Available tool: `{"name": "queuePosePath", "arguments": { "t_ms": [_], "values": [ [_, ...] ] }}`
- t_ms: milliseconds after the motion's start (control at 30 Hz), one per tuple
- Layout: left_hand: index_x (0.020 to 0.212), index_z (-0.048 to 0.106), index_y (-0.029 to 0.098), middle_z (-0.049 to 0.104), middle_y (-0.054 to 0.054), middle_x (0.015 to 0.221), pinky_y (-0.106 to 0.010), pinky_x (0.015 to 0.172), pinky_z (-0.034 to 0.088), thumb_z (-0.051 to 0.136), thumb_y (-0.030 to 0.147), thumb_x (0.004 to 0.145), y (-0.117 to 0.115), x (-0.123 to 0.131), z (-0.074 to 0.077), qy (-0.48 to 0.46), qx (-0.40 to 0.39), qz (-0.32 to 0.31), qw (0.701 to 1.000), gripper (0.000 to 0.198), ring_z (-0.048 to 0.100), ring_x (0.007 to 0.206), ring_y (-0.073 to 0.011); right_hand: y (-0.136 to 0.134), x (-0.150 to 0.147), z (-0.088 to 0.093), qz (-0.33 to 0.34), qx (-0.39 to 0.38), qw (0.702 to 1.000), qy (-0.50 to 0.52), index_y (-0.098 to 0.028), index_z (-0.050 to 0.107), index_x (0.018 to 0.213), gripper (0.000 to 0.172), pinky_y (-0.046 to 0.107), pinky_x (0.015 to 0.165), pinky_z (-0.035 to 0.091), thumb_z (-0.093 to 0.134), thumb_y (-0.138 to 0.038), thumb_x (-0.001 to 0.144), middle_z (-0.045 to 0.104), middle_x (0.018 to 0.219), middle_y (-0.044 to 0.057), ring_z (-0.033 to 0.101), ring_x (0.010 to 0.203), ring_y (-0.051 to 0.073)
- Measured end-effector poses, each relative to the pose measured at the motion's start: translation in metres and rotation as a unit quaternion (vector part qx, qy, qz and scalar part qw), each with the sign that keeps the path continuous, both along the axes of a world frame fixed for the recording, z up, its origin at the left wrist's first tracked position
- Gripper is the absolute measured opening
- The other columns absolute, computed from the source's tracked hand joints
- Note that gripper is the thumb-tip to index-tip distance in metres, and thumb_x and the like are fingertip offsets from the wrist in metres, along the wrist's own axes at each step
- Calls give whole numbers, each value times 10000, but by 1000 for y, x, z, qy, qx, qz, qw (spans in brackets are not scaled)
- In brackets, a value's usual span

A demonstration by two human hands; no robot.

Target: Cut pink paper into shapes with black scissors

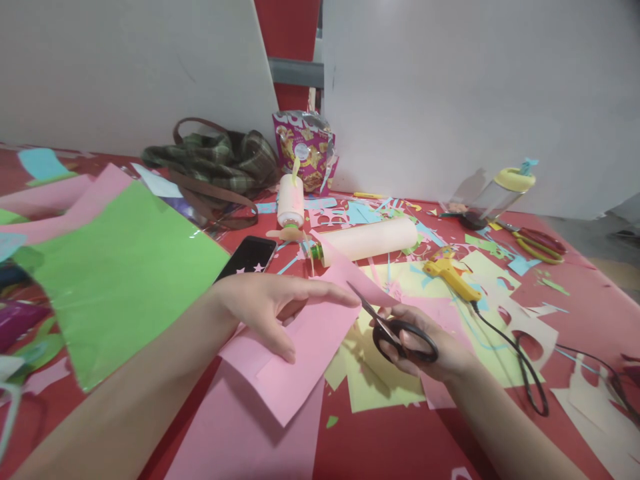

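Pink paper [295, 360]: left hand [270, 307] holds | right hand [425, 343]: black scissors [395, 330]

I am stretching my bare left forearm [125, 400] in from the lower left, slanting up toward the middle, with the wrist nearly straight. My left hand [270, 303] is lying palm down, its fingers [325, 293] extending flat and close together to the right, while the thumb [281, 347] is spreading away from them, pointing back toward me. My bare right forearm [505, 427] is angling in from the lower right. My right hand [430, 347] is curling closed in a grip, sitting just beside my left fingertips.
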State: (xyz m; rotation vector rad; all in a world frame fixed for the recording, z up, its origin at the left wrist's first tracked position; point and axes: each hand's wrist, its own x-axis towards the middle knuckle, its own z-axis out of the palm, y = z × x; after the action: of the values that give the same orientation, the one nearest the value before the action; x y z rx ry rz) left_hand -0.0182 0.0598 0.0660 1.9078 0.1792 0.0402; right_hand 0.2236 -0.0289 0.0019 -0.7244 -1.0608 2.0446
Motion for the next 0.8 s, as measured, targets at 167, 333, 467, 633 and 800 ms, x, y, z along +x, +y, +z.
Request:
{"name": "queuePosePath", "arguments": {
  "t_ms": [167,333,467,633,800],
  "values": [
    [1247,309,174,322,-67,1311,-296,970,218,635,241,618,0,0,1,-8,-7,-10,1000,711,280,1189,-235,0,-2,1,-5,-11,1000,-3,-171,453,844,335,131,295,178,639,-375,654,539,585,-21,406,317,19],
    [1248,308,172,328,-71,1307,-293,975,208,640,208,614,2,0,0,-14,-16,-14,1000,717,276,1192,-233,0,-2,3,-4,-8,1000,-2,-167,462,843,326,130,293,176,636,-371,657,539,571,-23,398,308,16],
    [1243,313,171,326,-71,1307,-292,974,212,652,194,595,2,1,0,-14,-24,-17,999,732,268,1196,-229,0,-1,1,-2,-5,1000,7,-166,454,854,316,127,292,181,630,-354,670,539,570,-22,399,309,14],
    [1240,316,179,328,-68,1305,-304,972,216,642,222,604,2,1,-1,-13,-23,-13,1000,715,277,1191,-228,1,-1,2,0,-12,1000,5,-167,450,847,316,121,284,185,636,-347,667,536,558,-29,378,291,7],
    [1236,317,171,341,-72,1297,-322,973,214,633,270,611,2,1,-5,-19,-23,1,1000,707,272,1192,-238,0,-3,6,5,-26,999,21,-172,450,849,284,139,321,201,620,-332,689,547,576,-14,359,325,12]
  ]
}}
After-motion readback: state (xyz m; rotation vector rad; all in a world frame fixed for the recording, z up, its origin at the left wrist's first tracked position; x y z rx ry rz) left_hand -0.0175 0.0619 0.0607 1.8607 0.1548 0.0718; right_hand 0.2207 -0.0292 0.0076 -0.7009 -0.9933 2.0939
